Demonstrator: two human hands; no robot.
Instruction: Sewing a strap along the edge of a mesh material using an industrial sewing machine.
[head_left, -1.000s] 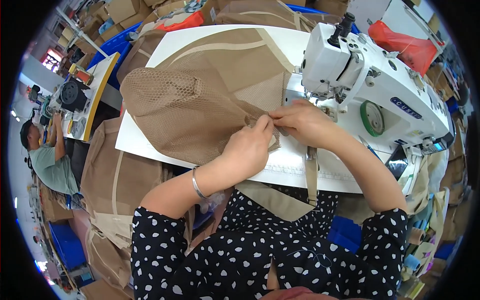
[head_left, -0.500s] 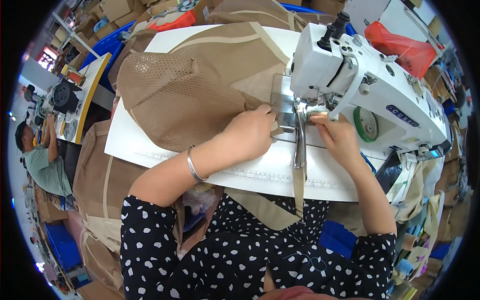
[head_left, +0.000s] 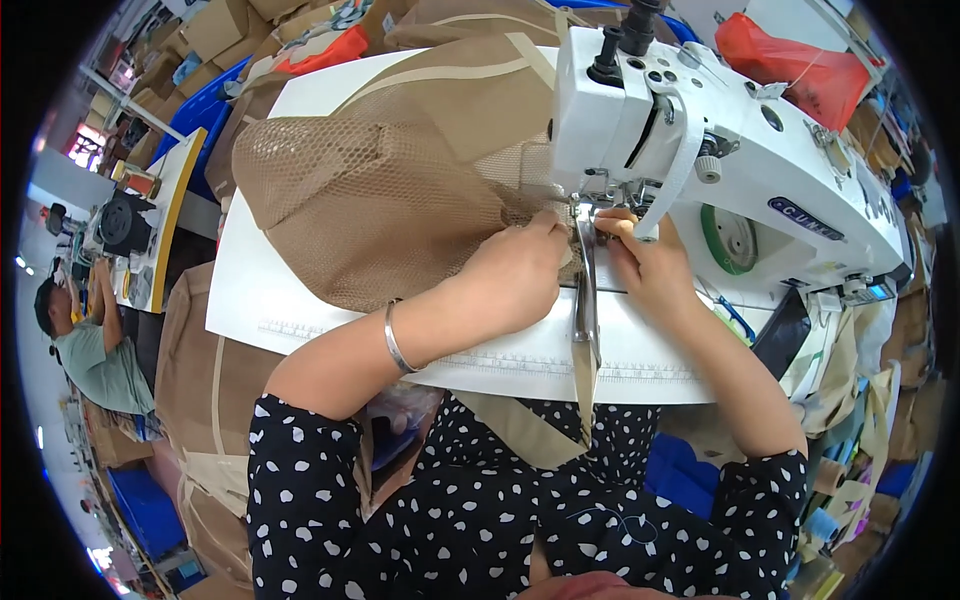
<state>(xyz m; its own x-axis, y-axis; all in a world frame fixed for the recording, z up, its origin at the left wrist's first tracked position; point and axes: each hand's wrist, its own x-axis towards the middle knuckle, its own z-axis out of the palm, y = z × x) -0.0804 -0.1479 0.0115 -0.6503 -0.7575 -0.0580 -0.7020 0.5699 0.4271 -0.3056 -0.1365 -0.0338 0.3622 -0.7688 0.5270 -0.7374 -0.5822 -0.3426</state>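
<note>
Brown mesh fabric, with a plain brown panel and beige tape strips, lies bunched left of the white sewing machine. My left hand is closed on the mesh edge, right by the presser foot. A metal binding folder runs from the foot toward me, and a beige binding strip passes through it and hangs over the table edge. On the folder's other side, my right hand has its fingers bent and pinched under the machine head. Whatever its fingertips grip is hidden.
The white table has a printed ruler near its front edge. Right of my forearm lie a dark flat device and blue-handled snips. A red plastic bag sits behind the machine. A co-worker sits far left.
My left hand has brought the mesh edge rightward to the presser foot, covering the metal plate seen before. My right hand stays beside the foot. The whole view has shifted slightly.
</note>
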